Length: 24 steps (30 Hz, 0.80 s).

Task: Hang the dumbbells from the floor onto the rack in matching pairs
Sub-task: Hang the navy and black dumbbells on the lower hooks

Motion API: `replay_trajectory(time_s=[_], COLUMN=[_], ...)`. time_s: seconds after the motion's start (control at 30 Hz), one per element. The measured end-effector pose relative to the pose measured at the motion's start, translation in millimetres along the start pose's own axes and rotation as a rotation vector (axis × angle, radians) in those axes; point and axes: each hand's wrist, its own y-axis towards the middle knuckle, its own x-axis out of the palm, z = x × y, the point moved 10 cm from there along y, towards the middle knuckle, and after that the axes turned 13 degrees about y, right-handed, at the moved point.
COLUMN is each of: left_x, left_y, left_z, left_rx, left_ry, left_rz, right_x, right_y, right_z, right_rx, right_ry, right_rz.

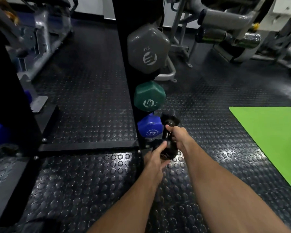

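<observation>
Dumbbell [168, 140], black and glossy, is hovering low at center frame beside the rack [124, 68], looking heavy, rigid and slick, with the right hand [178, 137] wrapping its handle while the left hand [155, 157] is cupping its near head.

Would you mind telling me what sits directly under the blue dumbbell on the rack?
Below the blue dumbbell the rack shows only dark base. Both hands, left and right, hold a black dumbbell there, covering any lowest peg.
</observation>
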Motion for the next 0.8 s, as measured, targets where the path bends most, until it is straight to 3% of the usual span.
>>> replay_trajectory(time_s=[0.53, 0.8], left_x=[20.3, 3.0], left_y=[12.0, 30.5], left_z=[6.7, 4.3], left_rx=[-0.005, -0.016], left_ry=[-0.409, -0.499], left_rz=[-0.122, -0.001], right_x=[36.1, 42.4], right_y=[45.0, 30.3], right_z=[1.6, 8.5], right_rx=[-0.005, 0.066], right_ry=[-0.035, -0.024], right_rz=[-0.167, -0.269])
